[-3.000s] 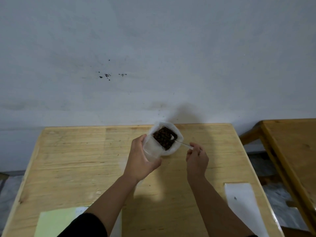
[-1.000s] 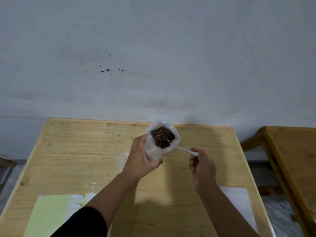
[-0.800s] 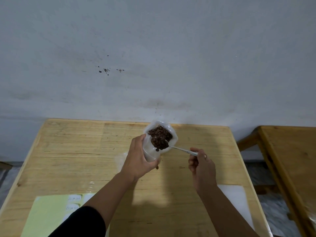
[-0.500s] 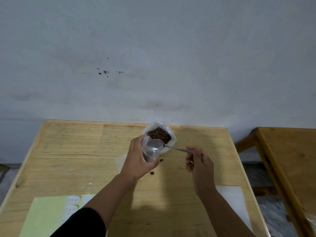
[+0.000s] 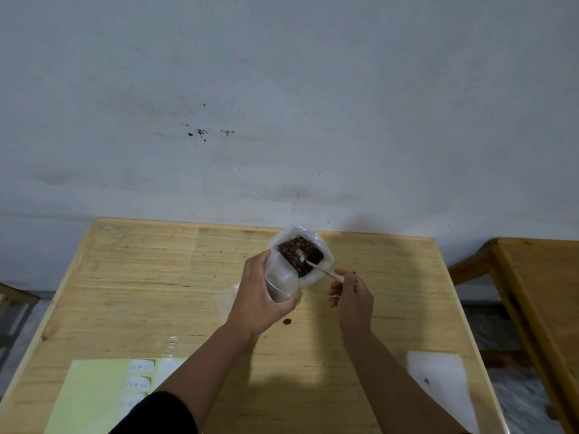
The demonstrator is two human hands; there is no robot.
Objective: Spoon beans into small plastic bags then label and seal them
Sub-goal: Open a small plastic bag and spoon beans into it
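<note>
Half a second ago our spoon (image 5: 308, 264) hung tipped over the small bag; now its bowl is back down among the beans (image 5: 300, 255) in the big bag (image 5: 319, 274), and a stray bean (image 5: 286, 322) that was falling lies on the table (image 5: 131, 277). Our right hand (image 5: 352, 297) pinches the end of the spoon's thin metal handle between thumb and fingertips, palm turned down. Our left hand (image 5: 258, 296) curls around a small clear plastic bag (image 5: 282, 281), holding it upright with its mouth tilted toward the big bag; the two bags touch. We cannot tell how many beans the small bag holds, since the plastic is cloudy and the fingers cover part of it. The big white bag stands open near the far edge of the wooden table, dark brown beans filling it almost to the rim. We judge this to be the scooping step, with labelling and sealing not yet begun. The next move calls for lifting a level spoonful and carrying it across to the small bag's mouth without spilling. Nearer to us, at the left, lies a pale green sheet (image 5: 94, 399) with handwritten white labels (image 5: 141, 367). At the right lies a flat white bag (image 5: 438, 377).
</note>
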